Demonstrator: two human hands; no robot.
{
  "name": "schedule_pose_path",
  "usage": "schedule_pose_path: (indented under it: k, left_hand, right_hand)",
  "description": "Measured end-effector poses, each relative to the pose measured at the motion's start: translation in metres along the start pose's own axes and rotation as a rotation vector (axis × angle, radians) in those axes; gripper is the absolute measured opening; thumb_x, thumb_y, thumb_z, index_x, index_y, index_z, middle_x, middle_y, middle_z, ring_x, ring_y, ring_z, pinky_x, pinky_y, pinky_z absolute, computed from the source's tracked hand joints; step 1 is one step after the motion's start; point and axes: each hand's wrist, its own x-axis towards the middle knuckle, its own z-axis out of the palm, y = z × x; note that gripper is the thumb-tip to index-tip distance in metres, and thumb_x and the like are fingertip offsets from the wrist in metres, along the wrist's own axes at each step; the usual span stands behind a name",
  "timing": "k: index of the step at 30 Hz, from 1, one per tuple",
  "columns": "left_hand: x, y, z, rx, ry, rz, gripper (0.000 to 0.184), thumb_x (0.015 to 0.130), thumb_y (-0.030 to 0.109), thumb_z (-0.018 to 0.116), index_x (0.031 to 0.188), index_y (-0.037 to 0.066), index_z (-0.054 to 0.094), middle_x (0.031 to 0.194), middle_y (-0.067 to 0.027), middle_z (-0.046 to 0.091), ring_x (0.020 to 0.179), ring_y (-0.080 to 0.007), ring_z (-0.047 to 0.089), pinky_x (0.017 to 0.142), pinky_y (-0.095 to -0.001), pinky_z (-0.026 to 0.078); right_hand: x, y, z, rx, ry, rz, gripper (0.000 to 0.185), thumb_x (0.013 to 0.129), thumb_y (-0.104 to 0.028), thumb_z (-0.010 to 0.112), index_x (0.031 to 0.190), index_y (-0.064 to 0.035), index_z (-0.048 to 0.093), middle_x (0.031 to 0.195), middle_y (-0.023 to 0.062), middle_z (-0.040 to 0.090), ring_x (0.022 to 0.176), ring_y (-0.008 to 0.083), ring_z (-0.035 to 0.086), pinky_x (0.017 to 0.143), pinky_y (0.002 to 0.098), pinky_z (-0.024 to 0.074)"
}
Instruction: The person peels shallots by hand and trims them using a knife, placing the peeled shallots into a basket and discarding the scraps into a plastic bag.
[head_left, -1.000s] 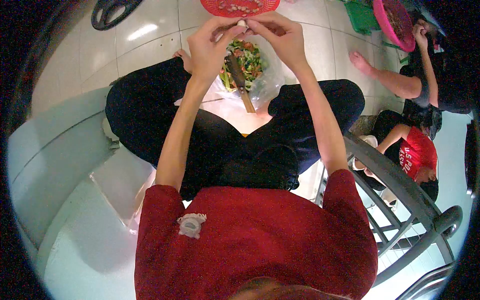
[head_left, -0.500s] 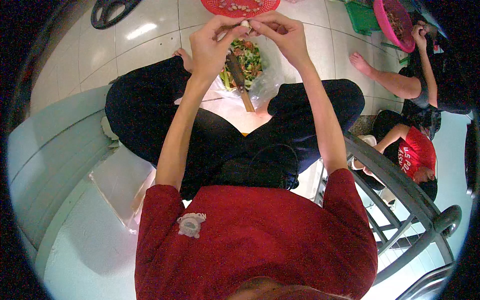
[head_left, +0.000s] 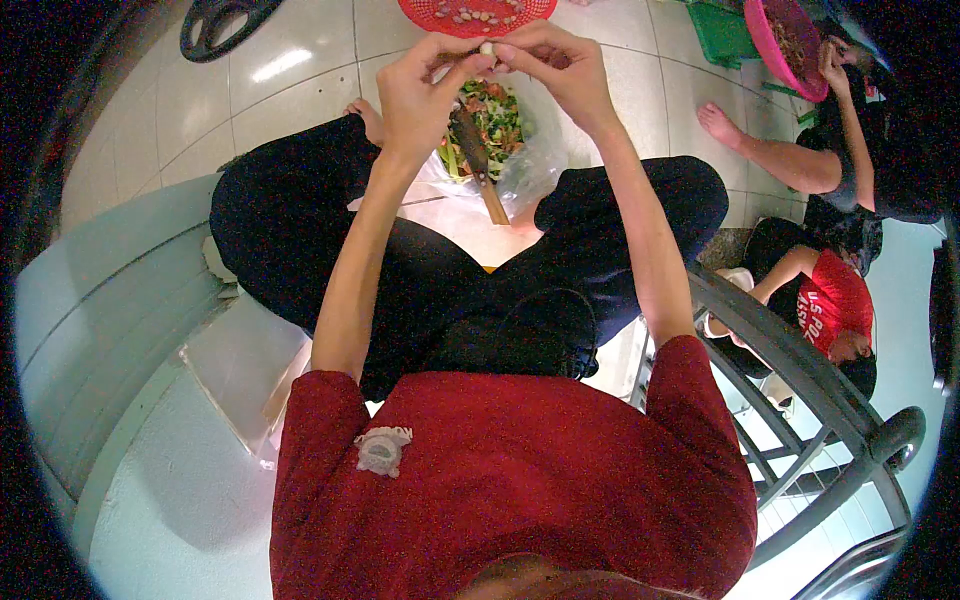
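One small pale piece, judged light, firm and slippery, is pinched between left hand and right hand, best gripped by its sides.

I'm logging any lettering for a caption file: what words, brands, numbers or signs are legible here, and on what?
"U.S. POL", on the red T-shirt at the right; any further letters are not clear.
"ASSN", below it on that T-shirt, its ending blurred.
Pale patch on the wearer's dark red top: no legible text.
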Motion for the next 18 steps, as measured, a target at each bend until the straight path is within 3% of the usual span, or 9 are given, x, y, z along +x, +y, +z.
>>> schedule_pose_path:
  k: [18]
  left_hand:
    - [0.0005,-0.0001,0.0001,0.033,-0.015,0.015,0.018,0.088,0.003,0.070,0.105,-0.004,0.069,0.093,-0.0099,0.072,0.083,-0.0149,0.070,0.078,-0.0264,0.056]
  right_hand:
    - [0.0007,-0.0035,-0.0001,0.038,-0.017,0.031,0.012,0.092,-0.010,0.068,0.100,-0.0015,0.072,0.092,0.0042,0.069,0.084,0.0119,0.066,0.079,0.0264,0.0532]
